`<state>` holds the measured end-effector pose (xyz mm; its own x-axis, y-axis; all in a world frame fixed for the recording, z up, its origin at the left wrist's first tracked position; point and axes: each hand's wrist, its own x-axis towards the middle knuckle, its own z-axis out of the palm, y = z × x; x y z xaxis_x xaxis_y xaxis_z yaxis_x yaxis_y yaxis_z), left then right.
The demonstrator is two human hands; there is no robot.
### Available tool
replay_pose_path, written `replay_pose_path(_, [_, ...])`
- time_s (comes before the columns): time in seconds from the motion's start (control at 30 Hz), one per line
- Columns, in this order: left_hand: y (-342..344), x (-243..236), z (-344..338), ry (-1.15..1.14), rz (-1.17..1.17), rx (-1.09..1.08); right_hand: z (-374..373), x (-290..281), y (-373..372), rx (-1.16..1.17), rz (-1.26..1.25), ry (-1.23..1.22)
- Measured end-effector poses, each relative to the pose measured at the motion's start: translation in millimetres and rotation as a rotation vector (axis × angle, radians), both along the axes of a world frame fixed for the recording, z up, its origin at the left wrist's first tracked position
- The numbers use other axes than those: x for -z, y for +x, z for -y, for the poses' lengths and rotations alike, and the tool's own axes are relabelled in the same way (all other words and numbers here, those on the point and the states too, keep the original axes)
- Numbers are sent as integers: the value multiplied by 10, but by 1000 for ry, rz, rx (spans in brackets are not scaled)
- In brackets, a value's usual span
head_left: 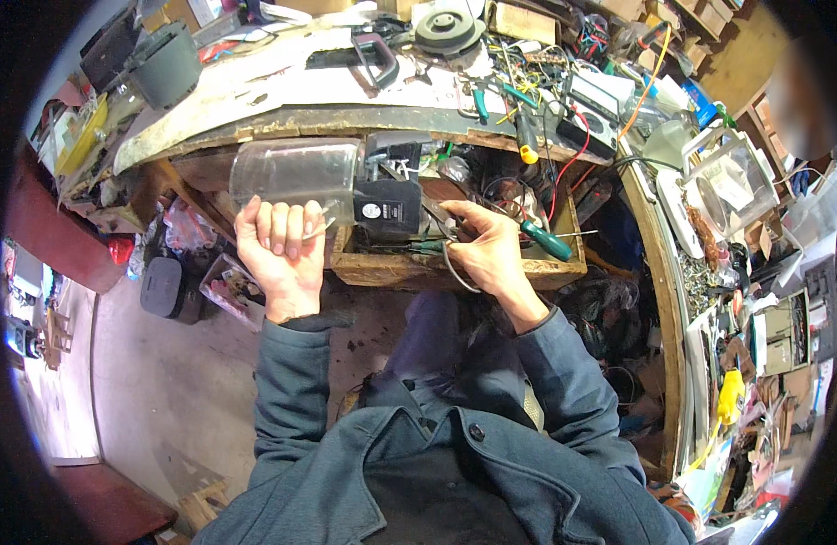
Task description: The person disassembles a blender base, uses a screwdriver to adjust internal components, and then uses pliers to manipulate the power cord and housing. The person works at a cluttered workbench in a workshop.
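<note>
A clear plastic jar [296, 168] lies sideways over the open drawer, joined to a dark base with a black label panel [388, 207]. Curled fingers of my left hand [284, 241] close around the jar's handle at its near side. My right hand [487, 250] pinches a small metal tool [437, 212] against the right end of the dark base; its exact kind is partly hidden by my fingers. A thin grey curved strand [457, 271] hangs below that hand. Just right of it, a green-handled screwdriver [548, 242] rests across the drawer.
The wooden drawer [455, 271] holds tangled wires and tools. On the bench stand a round grey part [448, 29], a grey bin [164, 65], a yellow-tipped screwdriver [527, 145] and green-handled pliers [479, 103]. Clutter covers the right-hand bench, with a clear box [732, 182].
</note>
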<state>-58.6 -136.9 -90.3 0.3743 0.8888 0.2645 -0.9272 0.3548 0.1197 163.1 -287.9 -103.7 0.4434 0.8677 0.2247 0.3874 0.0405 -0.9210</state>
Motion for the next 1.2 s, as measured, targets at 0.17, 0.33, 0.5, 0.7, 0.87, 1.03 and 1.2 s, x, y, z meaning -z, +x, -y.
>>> replay_pose_path(0.17, [-11,40,10,36,9,22,11,48,-13,-21,-79,4])
replay_pose_path(0.33, [-71,70,-20,60,-40,42,98,-84,-17,-37,-38,-20])
replay_pose_path(0.5, [-83,32,-45,54,-68,70,157,-101,33,-5,176,-48])
replay_pose_path(0.7, [-109,86,-53,89,-60,80,301,-331,130,25,573,-60])
replay_pose_path(0.87, [3,66,53,99,-91,34,505,-514,193,26,433,-67])
replay_pose_path(1.03, [157,10,225,158,-196,-32,660,-994,60,-155,469,-183])
replay_pose_path(1.2, [267,48,255,235,-201,-42,663,-799,-1,-103,675,-174])
